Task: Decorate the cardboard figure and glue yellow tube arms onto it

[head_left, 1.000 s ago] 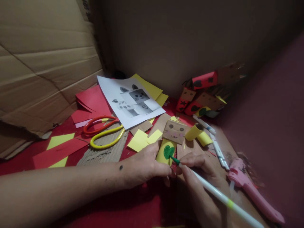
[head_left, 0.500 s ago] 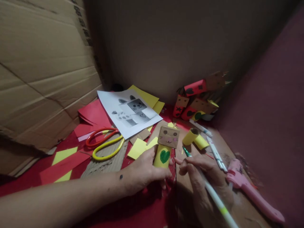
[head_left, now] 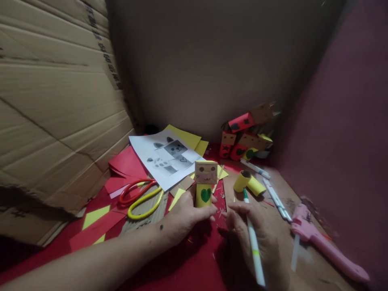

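My left hand (head_left: 184,214) is closed around the yellow tube body of a paper-roll cat figure (head_left: 206,184), held upright. A square cardboard head with eyes, whiskers and pink cheeks tops it, and a dark green heart is drawn on the body. In my right hand (head_left: 257,234) is a green felt-tip marker (head_left: 252,238), uncapped, its green tip pointing up and away, apart from the figure. Just beyond that tip are two yellow paper rolls (head_left: 242,182), one standing and one lying against it.
Scissors (head_left: 145,204) with red and yellow handles lie left, near a printed cat sheet (head_left: 157,165) and red paper (head_left: 127,163). Finished figures (head_left: 239,141) are piled at the back right. More markers (head_left: 276,200) and a pink glue gun (head_left: 315,238) lie right. Cardboard (head_left: 60,101) walls the left.
The cat figure has turned more upright and faces me more squarely. My right hand has tilted the marker steeper, its tip moving slightly right. The whole view has shifted a little.
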{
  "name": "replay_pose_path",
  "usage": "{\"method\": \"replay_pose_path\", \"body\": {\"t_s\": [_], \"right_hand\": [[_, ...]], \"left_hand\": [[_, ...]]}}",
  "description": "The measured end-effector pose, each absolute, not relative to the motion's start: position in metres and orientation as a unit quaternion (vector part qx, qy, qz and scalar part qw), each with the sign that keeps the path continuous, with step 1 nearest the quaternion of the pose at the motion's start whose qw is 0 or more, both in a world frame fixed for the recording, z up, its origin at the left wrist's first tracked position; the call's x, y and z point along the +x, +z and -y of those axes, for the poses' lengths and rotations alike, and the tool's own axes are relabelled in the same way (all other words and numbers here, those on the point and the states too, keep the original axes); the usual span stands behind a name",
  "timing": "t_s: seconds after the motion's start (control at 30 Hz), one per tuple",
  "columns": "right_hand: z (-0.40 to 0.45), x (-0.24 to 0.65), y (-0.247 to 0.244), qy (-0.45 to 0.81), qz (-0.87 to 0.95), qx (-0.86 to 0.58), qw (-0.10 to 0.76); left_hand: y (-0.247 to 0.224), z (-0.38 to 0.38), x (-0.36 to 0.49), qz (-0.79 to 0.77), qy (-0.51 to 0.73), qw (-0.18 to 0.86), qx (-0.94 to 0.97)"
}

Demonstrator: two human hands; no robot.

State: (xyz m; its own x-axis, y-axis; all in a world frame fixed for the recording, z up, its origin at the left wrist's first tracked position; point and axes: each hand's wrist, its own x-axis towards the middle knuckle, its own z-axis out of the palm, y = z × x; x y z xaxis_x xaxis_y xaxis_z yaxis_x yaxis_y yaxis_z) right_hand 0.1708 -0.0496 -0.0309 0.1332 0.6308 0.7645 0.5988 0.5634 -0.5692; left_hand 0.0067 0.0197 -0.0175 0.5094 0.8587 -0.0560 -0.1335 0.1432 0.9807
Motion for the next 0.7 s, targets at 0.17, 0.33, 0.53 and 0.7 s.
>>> {"method": "replay_pose_path", "body": {"t_s": [0.17, 0.33, 0.53, 0.7], "right_hand": [[0.05, 0.171, -0.036, 0.024, 0.669, -0.463, 0.581], [0.05, 0.174, -0.036, 0.014, 0.674, -0.469, 0.57], [0.05, 0.175, -0.035, 0.023, 0.684, -0.469, 0.559], [0.05, 0.174, -0.038, 0.045, 0.678, -0.474, 0.559]], "left_hand": [[-0.019, -0.025, 0.007, -0.327, 0.395, 0.681, 0.523], [-0.015, -0.028, 0.009, -0.313, 0.41, 0.702, 0.492], [-0.018, -0.031, 0.009, -0.307, 0.419, 0.701, 0.488], [-0.023, -0.034, 0.009, -0.303, 0.424, 0.7, 0.488]]}}
